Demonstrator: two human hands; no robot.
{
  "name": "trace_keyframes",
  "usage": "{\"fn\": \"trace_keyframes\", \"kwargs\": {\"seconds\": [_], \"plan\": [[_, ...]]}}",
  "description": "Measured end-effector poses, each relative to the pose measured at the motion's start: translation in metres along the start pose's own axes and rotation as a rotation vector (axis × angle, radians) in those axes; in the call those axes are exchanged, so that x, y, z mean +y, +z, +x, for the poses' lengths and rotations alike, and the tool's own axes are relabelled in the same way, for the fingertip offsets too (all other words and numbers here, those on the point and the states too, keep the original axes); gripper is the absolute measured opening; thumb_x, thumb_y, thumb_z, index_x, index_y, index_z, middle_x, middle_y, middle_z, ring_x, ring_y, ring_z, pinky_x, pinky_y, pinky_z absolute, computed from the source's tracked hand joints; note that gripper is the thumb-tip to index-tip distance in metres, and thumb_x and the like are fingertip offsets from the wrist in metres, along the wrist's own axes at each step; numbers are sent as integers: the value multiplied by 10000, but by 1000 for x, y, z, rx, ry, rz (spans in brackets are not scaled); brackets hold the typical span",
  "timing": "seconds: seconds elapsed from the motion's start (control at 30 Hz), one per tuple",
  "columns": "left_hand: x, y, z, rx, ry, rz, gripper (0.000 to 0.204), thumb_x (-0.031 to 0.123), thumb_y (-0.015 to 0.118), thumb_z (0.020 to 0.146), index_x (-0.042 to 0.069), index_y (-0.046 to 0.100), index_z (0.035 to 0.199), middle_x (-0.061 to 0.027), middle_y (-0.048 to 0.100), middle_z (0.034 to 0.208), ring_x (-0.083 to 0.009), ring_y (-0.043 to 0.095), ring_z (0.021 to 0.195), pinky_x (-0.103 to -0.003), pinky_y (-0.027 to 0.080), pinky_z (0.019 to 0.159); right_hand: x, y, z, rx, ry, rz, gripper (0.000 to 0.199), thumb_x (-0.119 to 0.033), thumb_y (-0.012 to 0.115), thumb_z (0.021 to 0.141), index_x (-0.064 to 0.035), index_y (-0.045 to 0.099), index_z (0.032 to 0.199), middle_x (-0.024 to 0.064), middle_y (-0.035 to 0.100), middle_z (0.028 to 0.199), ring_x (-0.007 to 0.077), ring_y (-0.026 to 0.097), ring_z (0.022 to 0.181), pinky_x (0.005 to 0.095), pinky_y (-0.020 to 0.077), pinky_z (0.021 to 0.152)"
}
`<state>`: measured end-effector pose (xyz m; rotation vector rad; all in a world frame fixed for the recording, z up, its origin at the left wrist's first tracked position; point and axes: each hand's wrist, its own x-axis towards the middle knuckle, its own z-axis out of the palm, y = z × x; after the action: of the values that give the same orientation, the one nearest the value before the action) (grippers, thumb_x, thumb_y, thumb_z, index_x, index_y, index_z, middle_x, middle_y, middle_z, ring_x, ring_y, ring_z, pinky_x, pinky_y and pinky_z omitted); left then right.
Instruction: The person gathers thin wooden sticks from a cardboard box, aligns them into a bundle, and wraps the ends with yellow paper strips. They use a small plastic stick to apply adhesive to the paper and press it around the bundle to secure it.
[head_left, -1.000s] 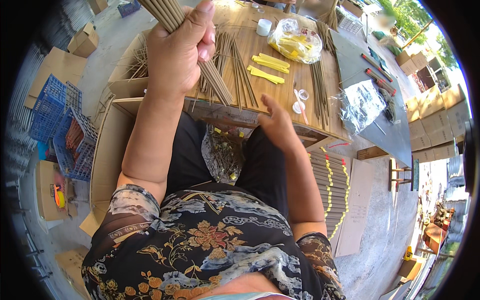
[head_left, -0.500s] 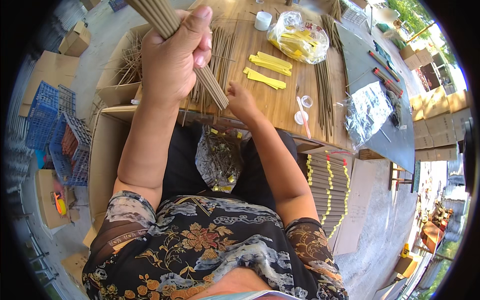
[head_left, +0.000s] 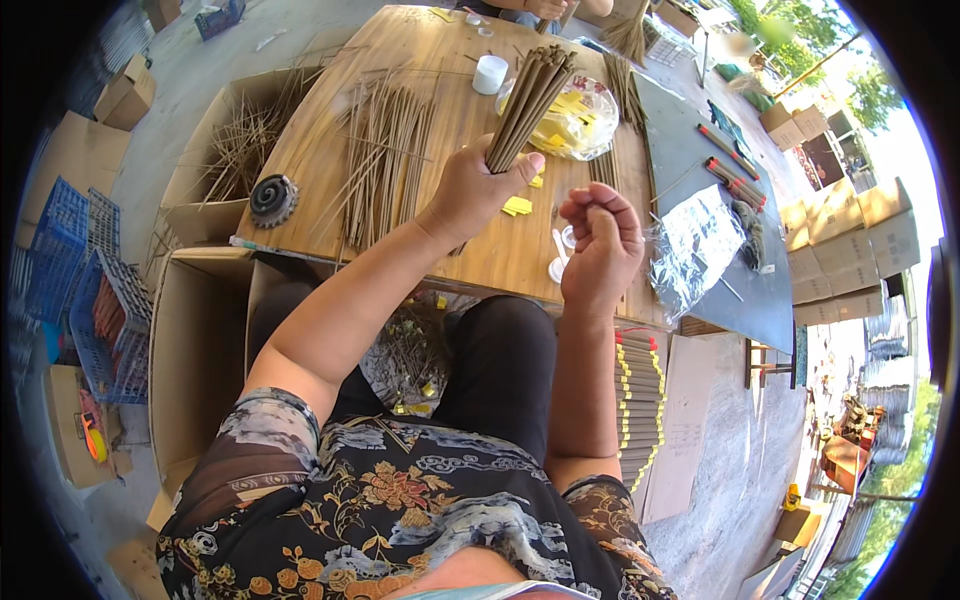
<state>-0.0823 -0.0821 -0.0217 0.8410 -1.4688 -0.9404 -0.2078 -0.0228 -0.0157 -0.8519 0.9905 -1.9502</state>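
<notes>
I note my left hand (head_left: 478, 190) is closed in a fist around the lower part of a bundle of thin brown sticks (head_left: 528, 105), held upright and tilted away from me above the wooden surface (head_left: 480, 120). My right hand (head_left: 600, 245) hangs just beside it, fingers curled in with the thumb pressed to the fingertips; whether it pinches anything I cannot tell. In my judgement the main risk is the bundle itself: only its lower part is gripped, so the free upper ends could fan out and single sticks could slip through the fist onto the loose sticks (head_left: 385, 150) spread on the surface and mix with them. The tilted top also leans over the clear bag of yellow strips (head_left: 572, 122); a careless sweep could knock it or the white cup (head_left: 490, 74) beyond.
</notes>
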Motion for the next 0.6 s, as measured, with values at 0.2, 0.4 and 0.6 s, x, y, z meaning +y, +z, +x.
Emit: {"fn": "trace_keyframes", "kwargs": {"seconds": [0.2, 0.4, 0.6], "plan": [[-3, -4, 1, -33, -55, -32, 292, 275, 591, 830, 86, 460, 650, 43, 427, 516, -26, 385, 463, -192, 315, 422, -12, 3, -4, -95, -54, -62, 162, 47, 441, 806, 29, 548, 926, 93, 597, 825, 147, 573, 747, 256, 467, 727], [13, -4, -8, -55, 4, -49, 249, 217, 620, 812, 64, 489, 665, 60, 452, 576, -14, 404, 532, -186, 337, 465, -37, 37, -11, -343, -135, -57, 359, -8, 557, 803, 18, 425, 1135, 79, 535, 994, 146, 519, 941, 262, 410, 861], [20, -4, -13, -54, 16, -130, 244, 188, 610, 815, 68, 479, 648, 60, 474, 602, -18, 408, 556, -197, 350, 475, -44, 42, -20, -401, -186, -140, 401, -36, 588, 795, 32, 409, 1148, 96, 525, 1003, 150, 517, 957, 270, 405, 876]]}}
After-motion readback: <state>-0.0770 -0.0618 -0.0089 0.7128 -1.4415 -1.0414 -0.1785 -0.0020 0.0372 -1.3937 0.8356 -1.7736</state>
